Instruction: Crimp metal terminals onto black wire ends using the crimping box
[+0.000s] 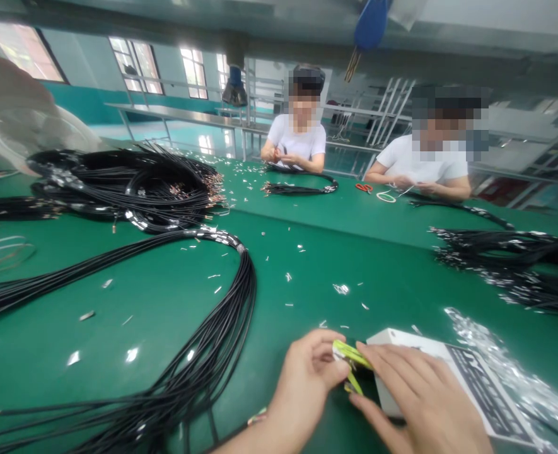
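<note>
Two hands pinch a small yellow-green part at the near edge of a green desk strewn with black wire bundles.

The left hand [307, 378] and right hand [415, 397] meet at 6 o'clock, thumb and fingertips of each closed on the part [349, 360], which sits between them just above the desk [354, 252]. The right hand's heel rests on a white box [449, 359], touching at 5 o'clock. The grip is a fingertip pinch on a thin piece, so a twist could flick it loose among the pale scraps [340, 289] at 12 o'clock, where it may be hard to find. A wire bundle [222, 340] loops close by at 9 o'clock; a sweeping left forearm could snag and drag it. Foil scraps [519, 378] lie at 3 o'clock. Two seated people [297, 142] work at the far side, well apart.
</note>
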A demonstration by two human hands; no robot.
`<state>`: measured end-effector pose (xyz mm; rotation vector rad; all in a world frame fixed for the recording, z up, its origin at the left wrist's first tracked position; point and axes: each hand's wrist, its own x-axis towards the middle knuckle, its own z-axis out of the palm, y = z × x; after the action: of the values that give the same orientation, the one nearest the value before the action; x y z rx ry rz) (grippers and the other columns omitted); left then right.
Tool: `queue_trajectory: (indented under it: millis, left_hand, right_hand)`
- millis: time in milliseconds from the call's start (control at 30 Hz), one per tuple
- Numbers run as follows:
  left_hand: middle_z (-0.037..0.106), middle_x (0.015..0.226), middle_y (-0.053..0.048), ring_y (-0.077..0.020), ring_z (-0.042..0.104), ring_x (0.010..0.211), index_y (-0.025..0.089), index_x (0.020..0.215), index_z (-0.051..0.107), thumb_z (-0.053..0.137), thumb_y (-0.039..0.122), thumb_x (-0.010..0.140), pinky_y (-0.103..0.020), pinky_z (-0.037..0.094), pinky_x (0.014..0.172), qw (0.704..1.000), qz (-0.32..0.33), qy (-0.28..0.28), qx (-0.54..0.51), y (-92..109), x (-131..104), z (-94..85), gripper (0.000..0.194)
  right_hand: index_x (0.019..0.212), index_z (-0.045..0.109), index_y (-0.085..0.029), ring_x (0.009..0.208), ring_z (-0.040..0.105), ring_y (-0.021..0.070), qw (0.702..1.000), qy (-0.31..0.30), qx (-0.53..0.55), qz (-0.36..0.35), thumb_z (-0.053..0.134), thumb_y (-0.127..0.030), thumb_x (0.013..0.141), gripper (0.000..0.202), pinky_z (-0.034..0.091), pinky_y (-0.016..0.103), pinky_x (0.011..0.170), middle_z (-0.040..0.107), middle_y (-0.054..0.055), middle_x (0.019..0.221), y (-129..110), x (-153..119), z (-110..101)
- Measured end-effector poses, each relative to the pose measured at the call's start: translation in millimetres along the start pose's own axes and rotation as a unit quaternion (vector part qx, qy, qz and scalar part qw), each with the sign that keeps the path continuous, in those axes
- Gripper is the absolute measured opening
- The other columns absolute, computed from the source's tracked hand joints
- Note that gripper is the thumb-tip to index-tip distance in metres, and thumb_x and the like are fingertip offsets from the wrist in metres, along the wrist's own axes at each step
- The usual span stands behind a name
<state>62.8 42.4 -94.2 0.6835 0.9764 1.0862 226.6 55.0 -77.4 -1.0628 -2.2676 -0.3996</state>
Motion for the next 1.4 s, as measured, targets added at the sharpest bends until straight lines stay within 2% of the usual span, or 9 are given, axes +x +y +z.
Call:
queue_trajectory:
  millis: [133,267,400,533,767,1167,1267,1333,1400]
  left_hand:
    - [0.063,0.089,-0.009,-0.0058,0.058,0.075,0.004,0.097,0.059,0.066,0.018,0.066,-0.013,0.047,0.071,1.0,-0.016,0.016,0.014,-0.6,-1.0,2.3,0.035]
    - [0.064,0.089,-0.008,-0.0047,0.058,0.074,0.005,0.101,0.059,0.064,0.017,0.069,-0.012,0.046,0.07,1.0,-0.008,0.011,0.006,-0.9,-3.7,5.4,0.035]
    - [0.064,0.092,-0.009,-0.0037,0.058,0.073,0.006,0.107,0.054,0.068,0.018,0.069,-0.011,0.047,0.07,1.0,-0.016,0.013,-0.002,1.8,-5.5,8.2,0.042]
    - [0.064,0.099,-0.01,-0.0073,0.061,0.079,0.008,0.109,0.051,0.074,0.013,0.06,-0.016,0.051,0.076,1.0,-0.024,-0.005,-0.018,2.3,-6.0,10.4,0.054]
    - [0.061,0.087,-0.006,-0.0042,0.057,0.073,0.006,0.098,0.055,0.066,0.012,0.063,-0.012,0.047,0.067,0.999,0.006,0.031,-0.015,-4.2,-5.4,13.4,0.037]
    - [0.062,0.101,-0.015,-0.0103,0.059,0.077,0.004,0.107,0.053,0.077,0.02,0.054,-0.02,0.048,0.069,0.992,-0.047,0.053,-0.109,-9.2,-0.3,12.3,0.06]
    - [0.062,0.105,-0.016,-0.0125,0.061,0.083,0.005,0.11,0.053,0.077,0.019,0.054,-0.021,0.048,0.075,0.99,-0.055,0.054,-0.117,-7.3,-1.0,10.9,0.063]
    - [0.061,0.106,-0.017,-0.0138,0.062,0.085,0.005,0.112,0.053,0.077,0.02,0.056,-0.022,0.049,0.077,0.99,-0.058,0.052,-0.116,-7.6,-0.7,9.6,0.063]
    - [0.061,0.106,-0.017,-0.0139,0.063,0.085,0.005,0.112,0.052,0.079,0.021,0.054,-0.022,0.049,0.078,0.989,-0.058,0.064,-0.121,-11.1,-0.3,9.3,0.066]
  right_hand:
    - [0.106,0.066,-0.026,0.117,0.04,0.0062,0.996,-0.066,-0.019,-0.063,0.023,-0.027,0.099,0.044,0.027,0.019,0.094,0.057,-0.009,0.114,9.0,10.7,-8.7]
    - [0.12,0.058,-0.027,0.098,0.048,0.0015,0.992,-0.103,0.046,-0.063,0.025,-0.032,0.098,0.04,0.025,0.021,0.101,0.059,-0.006,0.102,12.0,10.1,-6.8]
    - [0.104,0.061,-0.022,0.08,0.048,-0.0006,0.993,-0.078,0.074,-0.045,0.032,-0.016,0.096,0.03,0.029,0.023,0.098,0.058,-0.006,0.083,14.2,7.3,-3.1]
    - [0.102,0.06,-0.022,0.081,0.048,-0.0018,0.994,-0.054,0.088,-0.04,0.037,-0.014,0.095,0.025,0.03,0.022,0.098,0.059,-0.01,0.089,15.8,10.2,-4.6]
    - [0.102,0.06,-0.022,0.085,0.048,-0.0002,0.996,-0.039,0.074,-0.04,0.041,-0.015,0.094,0.022,0.031,0.021,0.097,0.059,-0.009,0.088,13.4,13.0,-3.4]
    - [0.106,0.064,-0.027,0.097,0.048,0.0019,0.998,-0.028,0.033,-0.041,0.034,-0.016,0.096,0.034,0.031,0.021,0.092,0.058,-0.011,0.103,10.4,14.8,-5.8]
    - [0.114,0.061,-0.02,0.108,0.049,0.0058,0.997,-0.033,-0.015,-0.069,0.035,-0.031,0.097,0.033,0.032,0.025,0.097,0.052,-0.008,0.122,7.1,11.6,-4.5]
    - [0.12,0.058,-0.015,0.116,0.046,0.0126,0.993,-0.049,-0.062,-0.081,0.031,-0.052,0.095,0.052,0.032,0.03,0.099,0.043,-0.004,0.135,4.1,7.0,-2.4]
    - [0.125,0.054,-0.015,0.121,0.044,0.0167,0.993,-0.062,-0.077,-0.071,0.025,-0.057,0.095,0.06,0.03,0.035,0.102,0.038,-0.002,0.139,2.5,-0.5,0.9]
